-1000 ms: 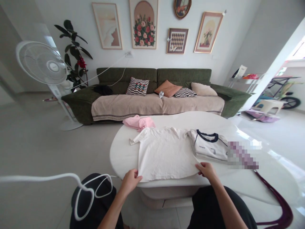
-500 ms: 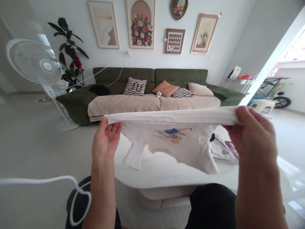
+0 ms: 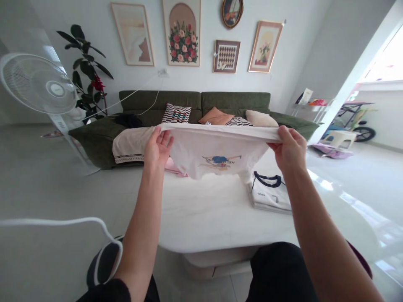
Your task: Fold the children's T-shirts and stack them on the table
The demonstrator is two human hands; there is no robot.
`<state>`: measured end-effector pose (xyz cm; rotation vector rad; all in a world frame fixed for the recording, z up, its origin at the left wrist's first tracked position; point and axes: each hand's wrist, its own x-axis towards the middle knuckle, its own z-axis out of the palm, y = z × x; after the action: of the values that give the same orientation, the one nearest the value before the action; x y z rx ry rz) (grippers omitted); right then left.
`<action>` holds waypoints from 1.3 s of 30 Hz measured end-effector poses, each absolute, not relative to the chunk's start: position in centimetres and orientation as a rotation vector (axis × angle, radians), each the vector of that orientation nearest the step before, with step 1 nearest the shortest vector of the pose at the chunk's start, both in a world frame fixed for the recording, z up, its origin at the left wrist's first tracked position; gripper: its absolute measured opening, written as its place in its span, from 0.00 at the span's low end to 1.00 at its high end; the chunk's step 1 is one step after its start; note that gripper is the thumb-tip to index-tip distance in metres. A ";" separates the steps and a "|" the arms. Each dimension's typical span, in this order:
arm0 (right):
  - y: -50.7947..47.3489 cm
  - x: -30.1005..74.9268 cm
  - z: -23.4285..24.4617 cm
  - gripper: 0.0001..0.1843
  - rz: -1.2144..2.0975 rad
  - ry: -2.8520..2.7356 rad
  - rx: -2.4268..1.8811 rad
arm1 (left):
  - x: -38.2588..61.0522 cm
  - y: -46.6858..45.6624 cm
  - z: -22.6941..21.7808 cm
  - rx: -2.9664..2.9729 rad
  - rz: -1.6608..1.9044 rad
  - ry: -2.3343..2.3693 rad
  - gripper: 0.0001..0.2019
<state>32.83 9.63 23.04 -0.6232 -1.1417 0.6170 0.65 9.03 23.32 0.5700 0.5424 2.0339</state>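
A white T-shirt [image 3: 195,153] with a blue and orange print hangs upside down, its hem stretched level between my two hands. My left hand [image 3: 159,147] pinches one end of the hem, the other fingers loosely curled. At the opposite end, my right hand [image 3: 291,147] grips the hem between thumb and fingers. The shirt's lower part hangs over the white table [image 3: 201,214]; whether it touches the top I cannot tell. Beside my right forearm lies a folded white shirt with a navy collar [image 3: 271,191], on top of a small stack. Pink cloth [image 3: 173,166] shows partly behind the held shirt.
Beyond the table stands a green sofa [image 3: 176,100] with several cushions. At the left are a white standing fan [image 3: 56,88] and a tall plant [image 3: 90,71]. A white cable [image 3: 78,221] loops near my left arm. A white stool [image 3: 340,137] stands at the right.
Both hands have moved away from me and upward with the T-shirt, which now hangs farther over the table. The folded shirt and pink cloth have come into clearer view.
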 end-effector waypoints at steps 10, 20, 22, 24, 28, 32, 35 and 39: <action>4.4 33.8 1.9 0.20 0.967 -0.862 -1.277 | 2.0 1.7 3.6 0.568 1.730 1.189 0.13; 0.3 29.7 -2.0 0.22 -0.011 -1.760 -1.919 | -2.5 -2.2 -3.7 1.412 0.871 2.016 0.11; 1.0 25.4 -1.9 0.23 0.089 -1.984 -1.673 | -2.6 1.2 -2.4 1.495 0.968 2.223 0.14; 1.4 21.6 -2.7 0.24 0.216 -2.181 -1.563 | -2.2 5.6 -1.6 1.451 1.078 2.229 0.18; 1.4 18.6 -5.3 0.28 0.323 -2.326 -1.646 | -1.4 14.2 -1.6 1.378 1.105 2.165 0.18; 1.0 19.5 -6.1 0.28 0.356 -2.357 -1.642 | -1.4 19.3 -2.5 1.275 1.090 2.071 0.17; 1.0 19.8 -5.5 0.28 0.365 -2.364 -1.638 | -1.8 20.9 -2.7 1.183 1.094 1.974 0.17; 1.1 19.7 -5.0 0.29 0.377 -2.368 -1.626 | -2.8 21.6 -1.7 1.037 1.143 1.789 0.13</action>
<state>19.71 1.08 -4.99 -1.6261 -2.3676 0.3770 -2.82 21.57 -1.68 1.0370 1.7886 1.1427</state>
